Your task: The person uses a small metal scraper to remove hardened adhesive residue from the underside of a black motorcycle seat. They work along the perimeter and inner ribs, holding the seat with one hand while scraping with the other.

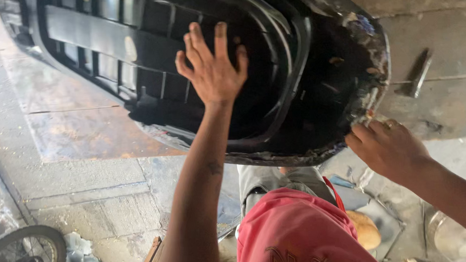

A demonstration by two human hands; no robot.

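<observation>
Wheel [22,257]: seen at the floor's lower left corner.
Left hand [213,67]: spread wide open, laid flat on the grille's [104,44] black inner face; nothing is gripped.
Grille: held tilted above the concrete floor [84,172], ahead of the knees.
Right hand [388,148]: closed on the grille's scuffed right edge.
Hammer [415,76]: left on the floor, beyond that edge.

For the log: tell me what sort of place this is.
Probably a roadside car body repair spot: a black car bumper held by bare hands, a hammer on the concrete floor, and a bicycle wheel.
</observation>
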